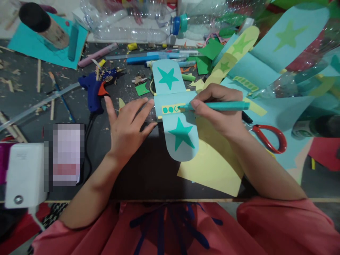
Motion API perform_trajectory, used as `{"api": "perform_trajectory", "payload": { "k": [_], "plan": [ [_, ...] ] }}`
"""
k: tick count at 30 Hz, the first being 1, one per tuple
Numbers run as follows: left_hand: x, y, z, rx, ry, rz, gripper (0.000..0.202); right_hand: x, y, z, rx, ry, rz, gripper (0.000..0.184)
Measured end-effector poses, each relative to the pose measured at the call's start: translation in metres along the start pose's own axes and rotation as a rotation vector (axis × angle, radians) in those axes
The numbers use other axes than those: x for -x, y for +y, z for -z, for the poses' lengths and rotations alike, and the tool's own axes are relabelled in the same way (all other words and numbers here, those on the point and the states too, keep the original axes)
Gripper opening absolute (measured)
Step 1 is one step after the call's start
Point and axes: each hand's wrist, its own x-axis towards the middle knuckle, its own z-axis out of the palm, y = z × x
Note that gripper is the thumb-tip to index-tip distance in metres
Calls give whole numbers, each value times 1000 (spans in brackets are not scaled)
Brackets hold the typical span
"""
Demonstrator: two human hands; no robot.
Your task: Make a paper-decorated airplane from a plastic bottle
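A light blue paper plane piece [175, 117] with two teal stars lies on the dark table. Across its middle runs a yellow strip [170, 109] with small teal circles. My right hand [215, 109] is closed around a teal marker [220, 106], and the marker's tip touches the yellow strip. My left hand [129, 125] lies flat and open on the table, fingers spread, its fingertips at the left edge of the paper piece. A yellow paper sheet [212, 166] lies under the piece and my right wrist.
A blue hot glue gun [94, 90] lies left of my left hand. Red-handled scissors [271, 138] lie right of my right hand. Markers, paper scraps and plastic bottles [132, 32] crowd the back. More blue paper shapes with green stars [278, 49] fill the right. A white box [25, 175] sits front left.
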Motion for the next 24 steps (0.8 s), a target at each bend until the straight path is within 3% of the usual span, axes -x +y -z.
{"api": "perform_trajectory", "payload": {
  "k": [12,24],
  "plan": [
    [0,0,0,-31,30,-26,49,0,-1,0,-2,-9,25,18],
    [-1,1,0,-46,13,-12,47,0,-1,-2,6,-33,24,23]
  ]
}}
